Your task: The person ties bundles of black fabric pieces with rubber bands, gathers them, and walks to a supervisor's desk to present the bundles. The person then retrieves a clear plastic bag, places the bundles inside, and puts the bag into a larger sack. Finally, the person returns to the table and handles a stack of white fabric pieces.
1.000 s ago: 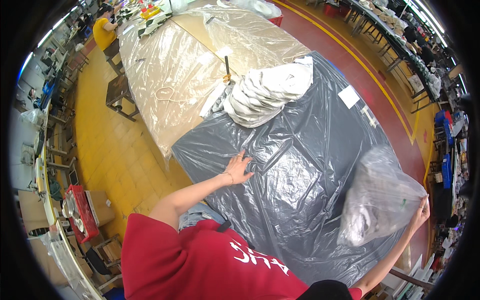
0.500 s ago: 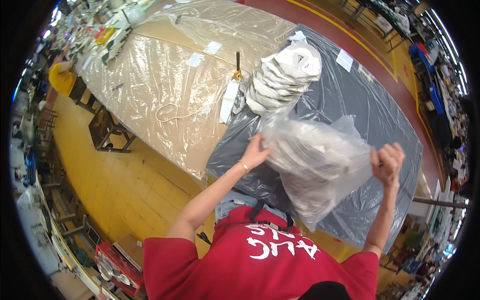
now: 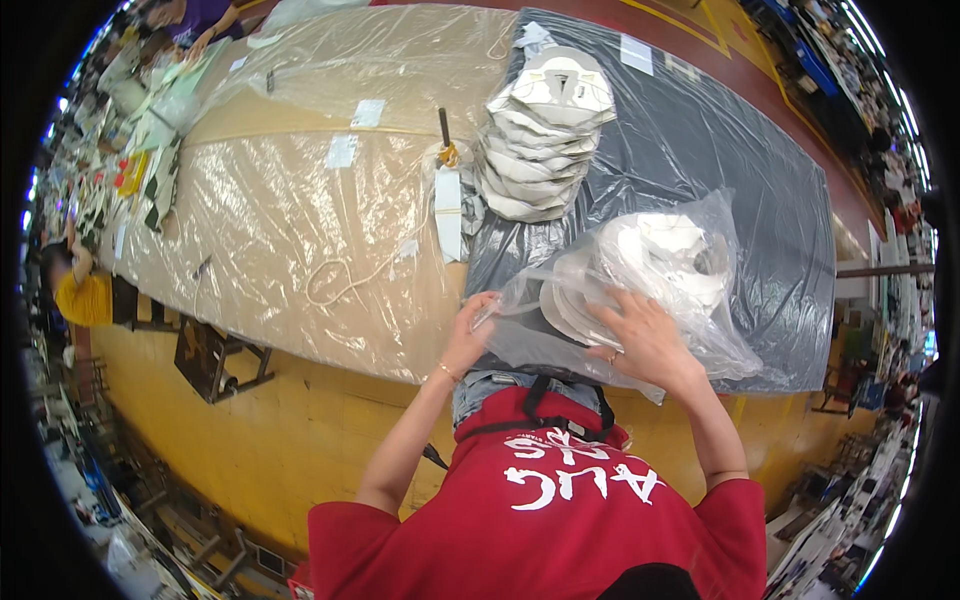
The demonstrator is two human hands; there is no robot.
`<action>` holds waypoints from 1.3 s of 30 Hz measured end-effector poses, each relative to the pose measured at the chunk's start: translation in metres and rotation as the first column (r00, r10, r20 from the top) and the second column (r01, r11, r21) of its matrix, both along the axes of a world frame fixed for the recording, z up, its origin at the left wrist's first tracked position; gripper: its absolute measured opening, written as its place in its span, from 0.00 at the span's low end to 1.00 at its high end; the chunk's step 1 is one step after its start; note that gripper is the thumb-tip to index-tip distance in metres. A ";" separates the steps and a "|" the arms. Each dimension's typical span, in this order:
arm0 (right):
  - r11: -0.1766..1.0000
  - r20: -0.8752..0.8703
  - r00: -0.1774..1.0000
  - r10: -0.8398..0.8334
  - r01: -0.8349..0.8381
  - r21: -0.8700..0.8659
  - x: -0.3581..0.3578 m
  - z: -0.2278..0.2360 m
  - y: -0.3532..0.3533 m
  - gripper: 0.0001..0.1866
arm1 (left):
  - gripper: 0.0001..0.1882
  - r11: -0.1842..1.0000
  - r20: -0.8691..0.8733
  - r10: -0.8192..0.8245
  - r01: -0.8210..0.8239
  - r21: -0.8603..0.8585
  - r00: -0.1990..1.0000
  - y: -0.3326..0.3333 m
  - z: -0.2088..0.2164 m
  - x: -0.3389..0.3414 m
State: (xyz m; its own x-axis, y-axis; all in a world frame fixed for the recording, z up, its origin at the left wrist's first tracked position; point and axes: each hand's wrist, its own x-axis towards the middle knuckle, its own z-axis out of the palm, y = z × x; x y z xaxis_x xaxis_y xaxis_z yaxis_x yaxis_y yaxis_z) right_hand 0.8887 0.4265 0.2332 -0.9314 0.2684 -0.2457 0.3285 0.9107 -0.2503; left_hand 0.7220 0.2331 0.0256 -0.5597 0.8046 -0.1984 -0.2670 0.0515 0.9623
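A clear plastic bag (image 3: 650, 270) holding several white moulded pieces lies on the dark grey plastic sheet (image 3: 740, 170) at the near edge of the table. My left hand (image 3: 472, 328) pinches the bag's left edge. My right hand (image 3: 645, 342) lies flat on the bag's near side with its fingers spread, pressing on the pieces inside. Behind the bag, a tall slumped stack of similar white pieces (image 3: 540, 135) rests uncovered on the grey sheet.
To the left the table is covered in clear film over tan board (image 3: 290, 200), with a loose white cord (image 3: 340, 282), a black-handled tool (image 3: 445, 135) and paper slips. A metal stool (image 3: 215, 360) stands on the yellow floor. A person in yellow (image 3: 82, 298) works at far left.
The bag was lifted from the right end of the grey sheet, carried in front of me with both hands, and now rests on the table's near edge. My right hand has shifted from gripping it to lying flat.
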 end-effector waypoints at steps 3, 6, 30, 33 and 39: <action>0.997 0.329 0.941 -0.073 0.059 0.052 0.020 -0.005 0.002 0.36 | 0.19 0.995 -0.017 0.062 -0.061 0.074 0.998 0.006 0.045 -0.015; 0.968 0.359 0.900 -0.246 0.207 0.146 0.041 0.001 0.011 0.43 | 0.16 0.992 -0.310 0.087 -0.054 0.113 0.947 0.021 0.095 -0.012; 0.720 -0.452 0.821 -0.350 0.544 0.430 0.040 0.090 0.092 0.23 | 0.31 0.872 -0.896 -0.337 0.454 -0.181 0.290 0.205 0.113 0.054; 0.712 -0.445 0.806 -0.390 0.571 0.409 0.045 0.086 0.098 0.23 | 0.32 0.764 -0.802 -0.567 0.483 -0.428 0.186 0.204 0.098 0.056; 0.726 -0.424 0.807 -0.411 0.571 0.385 0.038 0.083 0.097 0.22 | 0.32 0.781 -0.844 -0.534 0.410 -0.471 0.046 0.185 0.071 0.066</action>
